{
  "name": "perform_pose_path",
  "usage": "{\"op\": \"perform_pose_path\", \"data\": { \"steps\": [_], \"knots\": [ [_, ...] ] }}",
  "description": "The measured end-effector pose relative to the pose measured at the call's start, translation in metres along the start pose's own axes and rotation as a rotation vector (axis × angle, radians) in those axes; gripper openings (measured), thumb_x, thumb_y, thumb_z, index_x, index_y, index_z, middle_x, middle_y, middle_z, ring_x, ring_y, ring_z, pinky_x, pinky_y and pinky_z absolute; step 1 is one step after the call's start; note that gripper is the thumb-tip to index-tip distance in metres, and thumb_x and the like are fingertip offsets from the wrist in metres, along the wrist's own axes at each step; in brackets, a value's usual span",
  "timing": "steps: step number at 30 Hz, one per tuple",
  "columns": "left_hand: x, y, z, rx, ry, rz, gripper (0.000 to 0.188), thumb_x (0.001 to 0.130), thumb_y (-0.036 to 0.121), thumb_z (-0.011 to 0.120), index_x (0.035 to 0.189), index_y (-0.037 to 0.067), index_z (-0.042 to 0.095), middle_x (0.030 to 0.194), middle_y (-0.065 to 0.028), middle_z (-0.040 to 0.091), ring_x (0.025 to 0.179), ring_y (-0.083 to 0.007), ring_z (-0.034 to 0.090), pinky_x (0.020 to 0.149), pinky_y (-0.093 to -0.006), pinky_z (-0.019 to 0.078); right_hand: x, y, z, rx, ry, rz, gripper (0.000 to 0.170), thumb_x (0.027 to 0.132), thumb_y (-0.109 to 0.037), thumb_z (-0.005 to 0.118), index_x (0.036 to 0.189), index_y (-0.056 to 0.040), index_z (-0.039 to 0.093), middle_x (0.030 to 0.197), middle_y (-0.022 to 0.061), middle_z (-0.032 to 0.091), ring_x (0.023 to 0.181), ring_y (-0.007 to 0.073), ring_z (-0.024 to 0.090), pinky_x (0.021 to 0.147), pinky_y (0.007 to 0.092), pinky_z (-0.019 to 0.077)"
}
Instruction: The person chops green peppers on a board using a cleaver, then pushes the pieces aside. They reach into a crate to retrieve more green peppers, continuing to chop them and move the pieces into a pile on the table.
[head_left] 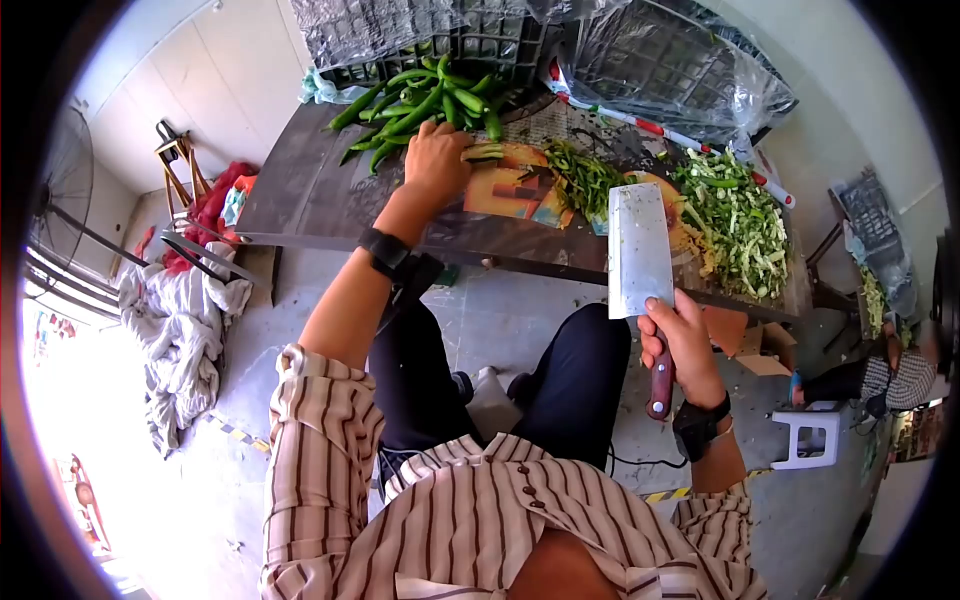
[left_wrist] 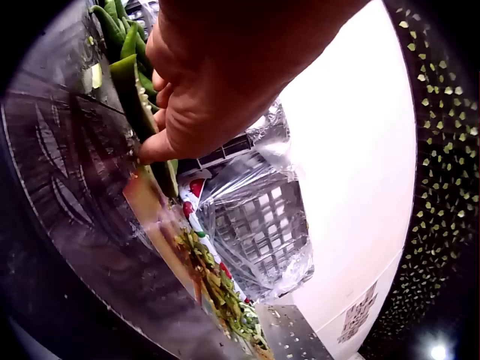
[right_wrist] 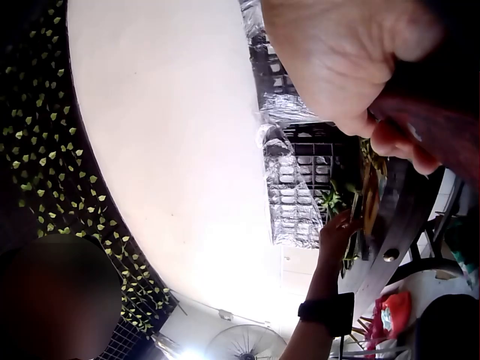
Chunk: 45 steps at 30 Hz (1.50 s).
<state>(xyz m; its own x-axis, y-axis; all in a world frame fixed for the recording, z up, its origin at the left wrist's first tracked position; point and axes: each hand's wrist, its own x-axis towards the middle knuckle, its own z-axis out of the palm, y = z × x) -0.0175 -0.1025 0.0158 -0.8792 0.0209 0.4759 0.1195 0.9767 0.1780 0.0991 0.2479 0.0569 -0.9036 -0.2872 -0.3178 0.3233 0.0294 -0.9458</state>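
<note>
My left hand is at the table beside a heap of whole green chili peppers. Its thumb and fingers pinch a cut-open green chili pepper, whose pale seeds show in the left wrist view. In my right hand is a cleaver, gripped by its dark red handle. The broad blade points away from me, raised over the table's near edge and flecked with bits. Beyond the blade lie sliced pepper strips on a worn orange-and-yellow board. Chopped pepper pieces are heaped to the right.
Plastic-covered black crates stand behind the table. A red-and-white wrapped strip runs along its back. On the floor are a cardboard box and a white stool. Another person sits at far right.
</note>
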Motion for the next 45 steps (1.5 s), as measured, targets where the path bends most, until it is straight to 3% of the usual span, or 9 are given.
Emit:
{"op": "perform_pose_path", "data": {
  "steps": [8, 13, 17, 19, 22, 26, 33, 36, 45],
  "knots": [
    [-0.010, 0.012, -0.015, -0.286, 0.274, 0.040, 0.032, 0.073, 0.009, 0.065, 0.103, 0.005, 0.056, 0.096, -0.0123, 0.062, 0.093, -0.0325, 0.057, 0.082, -0.0396, 0.0458, 0.003, 0.004, 0.005, -0.009, -0.033, -0.005, 0.015, 0.093, -0.017, 0.053, 0.095, -0.0040, 0.047, 0.071, 0.0018, 0.050, 0.049, 0.0068, 0.047, 0.043, 0.0252, 0.0433],
    [-0.016, 0.033, -0.031, -0.676, 0.271, -0.162, 0.048, 0.072, 0.012, 0.074, 0.113, 0.004, 0.049, 0.084, -0.0091, 0.061, 0.075, -0.0221, 0.061, 0.070, -0.0319, 0.0490, 0.002, 0.006, 0.008, -0.013, -0.046, -0.026, 0.014, 0.094, -0.018, 0.053, 0.095, -0.0047, 0.047, 0.070, 0.0009, 0.049, 0.049, 0.0058, 0.046, 0.042, 0.0238, 0.0431],
    [-0.024, 0.039, -0.028, -0.606, 0.330, -0.102, 0.041, 0.072, 0.017, 0.077, 0.104, 0.004, 0.055, 0.076, -0.0068, 0.060, 0.069, -0.0197, 0.058, 0.066, -0.0299, 0.0482, 0.000, 0.005, 0.009, -0.026, -0.039, -0.027, 0.013, 0.094, -0.018, 0.052, 0.096, -0.0054, 0.047, 0.070, 0.0000, 0.048, 0.048, 0.0049, 0.044, 0.041, 0.0226, 0.0422],
    [-0.031, 0.048, -0.036, -0.599, 0.245, -0.165, 0.035, 0.076, 0.020, 0.076, 0.099, 0.002, 0.057, 0.075, -0.0051, 0.061, 0.067, -0.0150, 0.058, 0.064, -0.0280, 0.0480, -0.001, 0.005, 0.008, -0.023, -0.038, -0.023, 0.013, 0.094, -0.017, 0.052, 0.095, -0.0055, 0.047, 0.070, 0.0002, 0.048, 0.048, 0.0051, 0.044, 0.041, 0.0228, 0.0422],
    [-0.041, 0.056, -0.035, -1.004, 0.110, -0.254, 0.031, 0.084, 0.021, 0.070, 0.103, 0.000, 0.057, 0.084, -0.0027, 0.064, 0.073, -0.0076, 0.059, 0.064, -0.0239, 0.0486, -0.001, 0.008, 0.009, -0.014, -0.023, -0.035, 0.012, 0.094, -0.017, 0.052, 0.095, -0.0059, 0.046, 0.070, 0.0007, 0.048, 0.048, 0.0054, 0.044, 0.041, 0.0231, 0.0423],
    [-0.057, 0.078, -0.037, -1.529, -0.032, -0.398, 0.031, 0.085, 0.018, 0.065, 0.108, -0.001, 0.056, 0.088, -0.0042, 0.064, 0.075, -0.0116, 0.063, 0.066, -0.0268, 0.0541, -0.002, 0.009, 0.013, 0.006, 0.014, -0.085, 0.012, 0.093, -0.017, 0.053, 0.093, -0.0068, 0.046, 0.070, 0.0014, 0.049, 0.048, 0.0060, 0.044, 0.042, 0.0236, 0.0418],
    [-0.065, 0.096, -0.019, -1.763, -0.402, -0.601, 0.031, 0.089, 0.022, 0.061, 0.112, 0.002, 0.054, 0.088, -0.0056, 0.063, 0.077, -0.0153, 0.064, 0.069, -0.0337, 0.0571, -0.005, 0.014, 0.006, 0.089, 0.083, -0.098, 0.015, 0.093, -0.017, 0.055, 0.093, -0.0045, 0.048, 0.071, 0.0024, 0.049, 0.051, 0.0074, 0.046, 0.043, 0.0252, 0.0434],
    [-0.066, 0.103, -0.014, -1.793, -0.511, -0.664, 0.032, 0.091, 0.025, 0.059, 0.112, 0.003, 0.052, 0.095, -0.0057, 0.063, 0.080, -0.0140, 0.062, 0.073, -0.0294, 0.0546, -0.008, 0.017, 0.000, 0.100, 0.106, -0.099, 0.015, 0.093, -0.018, 0.055, 0.093, -0.0046, 0.048, 0.071, 0.0024, 0.050, 0.051, 0.0074, 0.046, 0.043, 0.0253, 0.0430],
    [-0.075, 0.124, -0.007, -1.792, -0.651, -0.321, 0.072, 0.076, -0.004, 0.064, 0.139, 0.008, 0.030, 0.119, -0.0105, 0.053, 0.099, -0.0188, 0.056, 0.087, -0.0313, 0.0471, -0.015, 0.019, -0.013, 0.146, 0.168, -0.116, 0.013, 0.093, -0.016, 0.054, 0.091, -0.0047, 0.048, 0.071, 0.0018, 0.050, 0.052, 0.0074, 0.046, 0.045, 0.0249, 0.0433]
  ]
}}
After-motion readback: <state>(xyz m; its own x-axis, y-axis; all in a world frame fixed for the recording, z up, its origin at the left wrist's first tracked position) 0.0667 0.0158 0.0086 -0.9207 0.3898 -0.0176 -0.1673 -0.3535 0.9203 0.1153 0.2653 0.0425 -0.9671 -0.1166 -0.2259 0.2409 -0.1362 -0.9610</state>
